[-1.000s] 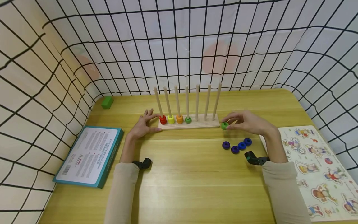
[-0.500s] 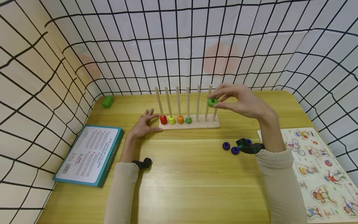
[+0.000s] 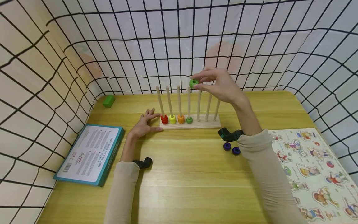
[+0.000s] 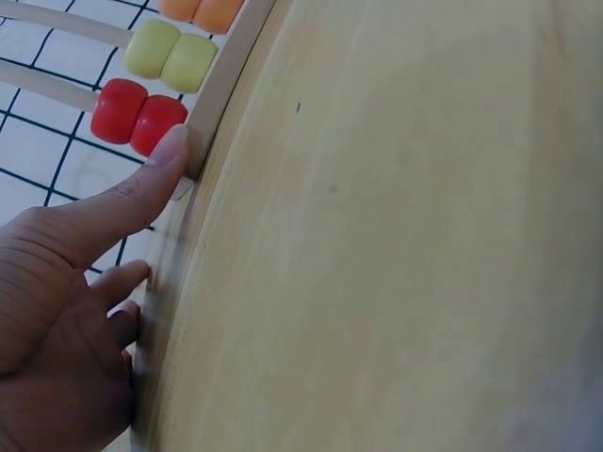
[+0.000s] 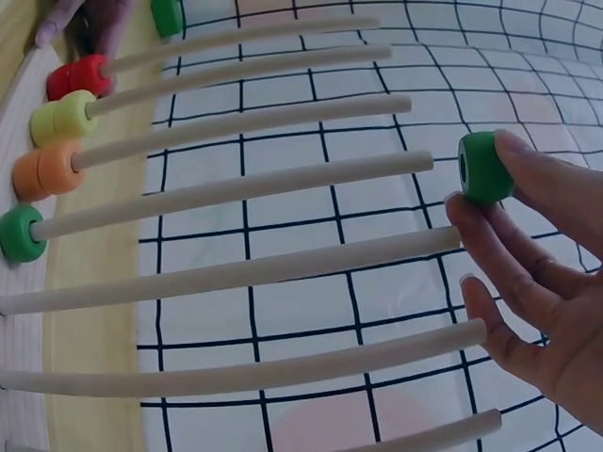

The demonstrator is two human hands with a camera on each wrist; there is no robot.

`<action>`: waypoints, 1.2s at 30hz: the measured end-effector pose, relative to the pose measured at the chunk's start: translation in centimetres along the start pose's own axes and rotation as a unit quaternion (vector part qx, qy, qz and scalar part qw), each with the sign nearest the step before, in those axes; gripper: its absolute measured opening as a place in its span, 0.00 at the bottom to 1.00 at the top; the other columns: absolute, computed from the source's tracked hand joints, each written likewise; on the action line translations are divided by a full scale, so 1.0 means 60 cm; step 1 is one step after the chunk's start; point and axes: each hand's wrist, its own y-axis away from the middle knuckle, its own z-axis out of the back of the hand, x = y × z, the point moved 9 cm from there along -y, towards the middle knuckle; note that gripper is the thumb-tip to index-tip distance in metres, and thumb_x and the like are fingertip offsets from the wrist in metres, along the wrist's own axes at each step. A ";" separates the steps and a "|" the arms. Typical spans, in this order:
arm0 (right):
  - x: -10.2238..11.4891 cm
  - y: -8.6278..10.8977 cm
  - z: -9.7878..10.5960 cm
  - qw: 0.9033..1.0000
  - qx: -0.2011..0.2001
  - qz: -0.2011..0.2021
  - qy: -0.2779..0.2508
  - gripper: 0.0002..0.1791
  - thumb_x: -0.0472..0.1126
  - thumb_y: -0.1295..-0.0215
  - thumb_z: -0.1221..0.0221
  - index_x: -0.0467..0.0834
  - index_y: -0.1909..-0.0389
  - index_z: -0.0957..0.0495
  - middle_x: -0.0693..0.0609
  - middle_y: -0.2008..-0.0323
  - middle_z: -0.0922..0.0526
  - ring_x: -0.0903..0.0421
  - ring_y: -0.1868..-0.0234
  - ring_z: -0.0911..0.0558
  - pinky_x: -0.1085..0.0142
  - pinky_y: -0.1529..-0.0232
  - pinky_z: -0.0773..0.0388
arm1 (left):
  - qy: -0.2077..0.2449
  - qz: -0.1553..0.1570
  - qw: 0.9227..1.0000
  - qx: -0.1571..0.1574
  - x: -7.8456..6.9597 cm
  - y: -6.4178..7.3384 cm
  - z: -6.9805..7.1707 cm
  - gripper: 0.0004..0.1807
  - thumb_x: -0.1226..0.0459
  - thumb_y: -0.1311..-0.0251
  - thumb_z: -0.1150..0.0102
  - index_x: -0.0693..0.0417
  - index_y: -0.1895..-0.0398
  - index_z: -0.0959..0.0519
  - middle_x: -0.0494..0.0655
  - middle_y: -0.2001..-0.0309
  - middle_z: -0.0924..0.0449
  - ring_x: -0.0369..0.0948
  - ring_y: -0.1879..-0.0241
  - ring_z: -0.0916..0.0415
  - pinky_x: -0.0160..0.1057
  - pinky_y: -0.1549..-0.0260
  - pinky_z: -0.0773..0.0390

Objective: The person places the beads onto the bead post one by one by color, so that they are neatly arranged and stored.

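A wooden rack point(image 3: 195, 125) with seven upright pegs stands mid-table. Red point(image 3: 164, 119), yellow point(image 3: 172, 119), orange point(image 3: 181, 119) and green point(image 3: 189, 119) beads sit at the bottom of its four left pegs. My right hand point(image 3: 199, 81) pinches a loose green bead point(image 3: 193, 83) just above the tip of the fourth peg; in the right wrist view this bead point(image 5: 485, 168) is a little off that peg's end point(image 5: 424, 162). My left hand point(image 3: 149, 117) lies flat on the table, and its thumb point(image 4: 141, 179) touches the rack's left end beside the red beads point(image 4: 137, 115).
Two purple-blue beads point(image 3: 227, 146) lie on the table under my right forearm. A teal box point(image 3: 89, 154) lies at the left, a green block point(image 3: 108, 101) at the back left, a picture puzzle board point(image 3: 307, 168) at the right. Netted walls surround the table.
My right hand has lifted the green bead from the table by the rack's right end, up and leftward to the top of the fourth peg. The left hand has stayed put.
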 end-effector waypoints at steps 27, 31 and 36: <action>-0.017 -0.020 -0.039 0.998 0.047 -0.038 0.021 0.18 0.41 0.33 0.31 0.43 0.43 0.15 0.44 0.49 0.18 0.48 0.48 0.17 0.51 0.43 0.20 | -0.003 0.014 1.000 0.004 -0.001 0.001 -0.003 0.40 0.60 0.38 0.28 0.53 0.23 0.33 0.54 0.14 0.66 0.52 0.16 0.81 0.62 0.20 0.79; -0.018 -0.021 -0.041 0.998 0.047 -0.041 0.023 0.18 0.40 0.33 0.30 0.44 0.44 0.14 0.44 0.50 0.18 0.48 0.49 0.17 0.52 0.46 0.20 | -0.004 0.016 1.000 0.003 0.003 0.000 -0.002 0.40 0.60 0.38 0.27 0.52 0.23 0.33 0.54 0.14 0.67 0.52 0.16 0.81 0.62 0.20 0.79; -0.019 -0.021 -0.041 0.997 0.047 -0.046 0.028 0.17 0.41 0.33 0.30 0.43 0.45 0.14 0.44 0.51 0.17 0.49 0.50 0.17 0.54 0.48 0.21 | -0.003 0.014 1.000 0.001 0.003 0.001 -0.002 0.40 0.60 0.38 0.27 0.52 0.23 0.33 0.54 0.14 0.67 0.51 0.16 0.81 0.61 0.20 0.79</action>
